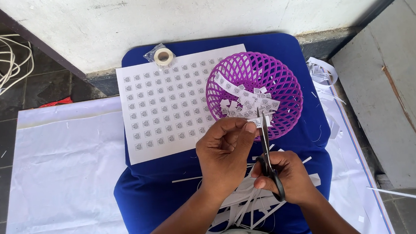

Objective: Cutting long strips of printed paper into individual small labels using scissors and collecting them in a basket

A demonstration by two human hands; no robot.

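Paper strip [257, 123] was pinched in left hand [225, 150], held crosswise to upright scissors [266, 147] gripped shut-fisted in right hand [287, 177]; strip end sat over purple basket [284, 76] rim.

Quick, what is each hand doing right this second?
Left hand: closed, pinching a narrow paper strip over the purple basket.
Right hand: closed around black scissors, blades at the strip.
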